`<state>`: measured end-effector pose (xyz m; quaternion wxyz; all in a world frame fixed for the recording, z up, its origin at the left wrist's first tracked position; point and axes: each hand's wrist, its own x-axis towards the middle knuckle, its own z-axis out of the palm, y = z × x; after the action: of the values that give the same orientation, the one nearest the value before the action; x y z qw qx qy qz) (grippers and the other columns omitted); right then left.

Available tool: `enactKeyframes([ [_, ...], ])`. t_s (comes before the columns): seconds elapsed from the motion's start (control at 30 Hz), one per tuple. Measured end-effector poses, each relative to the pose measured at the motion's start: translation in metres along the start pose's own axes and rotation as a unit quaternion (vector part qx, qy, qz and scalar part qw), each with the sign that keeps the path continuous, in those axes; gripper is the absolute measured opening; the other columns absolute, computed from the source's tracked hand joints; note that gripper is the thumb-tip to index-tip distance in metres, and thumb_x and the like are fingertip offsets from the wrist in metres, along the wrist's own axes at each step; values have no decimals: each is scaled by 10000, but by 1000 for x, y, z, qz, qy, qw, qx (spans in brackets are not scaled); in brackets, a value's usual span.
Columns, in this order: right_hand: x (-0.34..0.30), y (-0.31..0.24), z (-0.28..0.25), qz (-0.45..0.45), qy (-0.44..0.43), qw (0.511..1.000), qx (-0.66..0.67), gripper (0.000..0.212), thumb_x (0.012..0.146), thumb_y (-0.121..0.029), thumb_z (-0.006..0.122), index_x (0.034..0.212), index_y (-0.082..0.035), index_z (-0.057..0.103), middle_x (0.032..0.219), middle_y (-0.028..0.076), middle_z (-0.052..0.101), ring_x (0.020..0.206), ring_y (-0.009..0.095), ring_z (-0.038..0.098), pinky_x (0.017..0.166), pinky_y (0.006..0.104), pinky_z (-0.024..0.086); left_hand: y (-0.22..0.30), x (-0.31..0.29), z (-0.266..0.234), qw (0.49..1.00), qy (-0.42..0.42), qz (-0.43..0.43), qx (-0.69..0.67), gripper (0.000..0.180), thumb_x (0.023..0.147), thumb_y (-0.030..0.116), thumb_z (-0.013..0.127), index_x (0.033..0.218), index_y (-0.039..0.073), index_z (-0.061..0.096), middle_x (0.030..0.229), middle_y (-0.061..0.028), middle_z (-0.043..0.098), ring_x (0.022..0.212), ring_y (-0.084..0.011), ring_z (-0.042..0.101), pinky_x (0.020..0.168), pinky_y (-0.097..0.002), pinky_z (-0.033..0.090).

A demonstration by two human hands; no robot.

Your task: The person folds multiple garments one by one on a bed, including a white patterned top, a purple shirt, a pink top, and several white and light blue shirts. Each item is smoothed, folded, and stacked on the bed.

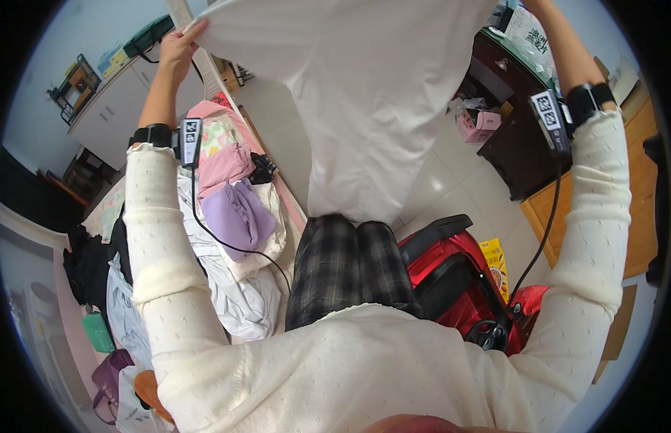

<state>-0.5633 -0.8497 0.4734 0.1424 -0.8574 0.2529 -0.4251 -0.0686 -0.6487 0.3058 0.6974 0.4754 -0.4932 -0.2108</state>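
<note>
"White cloth (371, 94), thin and soft-looking, is hanging wide in the air. Where exactly are you seeing it?"

"It's filling the upper middle of the view, its top running out of the frame. The lower end is drooping by the dark plaid trousers (350, 270); whether it's touching them, I cannot tell."

"And the fingers?"

"On the left hand (179, 49), thumb and fingers are pinching together on a corner of the cloth. The right hand (537, 4) is being cut off by the top edge, so I cannot tell how its fingers are standing."

"Which step are we watching, then?"

"Spreading, in my judgement: both arms are reaching high and well apart, and the cloth is opening out between them, its lower part hanging loose in soft creases."

"What is the next move calling for?"

"Both arms lowering evenly, I'd say, with the upper edge staying taut so the loose end isn't bunching on the knees. Purple (238, 220) and pink garments (226, 167) are lying in a pile to the left, and a red-and-black ride-on vehicle (445, 289) is standing close on the right, so a wide swing is risking a snag."
</note>
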Motion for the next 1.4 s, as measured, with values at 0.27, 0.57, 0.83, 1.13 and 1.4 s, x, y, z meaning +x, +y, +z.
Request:
enactKeyframes([
  [0.27, -126, -72, -60, -99, -107, 981, -127, 518, 676, -216, 681, 1157, -74, 551, 1102, 109, 590, 998, 209, 568, 884, 335, 464, 50, -110, -65, 998, -19, 28, 53, 116, 792, 85, 680, 871, 66, 598, 799, 33, 522, 719, -53, 464, 641, -194, 380],
  [0.57, -383, -115, 10, -83, -556, 805, 188, 295, 583, -87, 698, 871, -93, 636, 815, 58, 603, 816, 260, 584, 796, 338, 426, 32, -416, -43, 938, -222, -107, 243, 170, 609, -25, 739, 756, 28, 674, 717, -22, 604, 645, -101, 553, 640, -230, 430],
  [0.83, -475, -116, 24, -36, -590, 762, 263, 298, 555, -86, 714, 838, -98, 620, 920, 29, 623, 784, 243, 585, 767, 318, 428, 41, -548, -56, 905, -119, -402, 79, 83, 714, -84, 619, 740, -7, 606, 835, -135, 654, 635, -140, 614, 527, -229, 508],
  [1.13, -487, -157, 29, -98, -598, 753, 256, 312, 588, -61, 682, 899, -78, 675, 1155, 49, 640, 744, 224, 580, 740, 307, 405, 30, -405, 127, 961, -260, 75, 57, 169, 853, -8, 568, 1021, -12, 580, 1053, -101, 617, 956, -176, 598, 863, -288, 469],
  [1.4, -492, -164, 24, -114, -589, 763, 240, 407, 557, -36, 647, 964, -52, 661, 1088, 41, 658, 752, 245, 572, 819, 331, 418, -39, -438, 206, 865, -475, -150, 55, 441, 963, 407, 448, 1143, 40, 616, 1224, -111, 572, 1137, -195, 521, 989, -328, 370],
])
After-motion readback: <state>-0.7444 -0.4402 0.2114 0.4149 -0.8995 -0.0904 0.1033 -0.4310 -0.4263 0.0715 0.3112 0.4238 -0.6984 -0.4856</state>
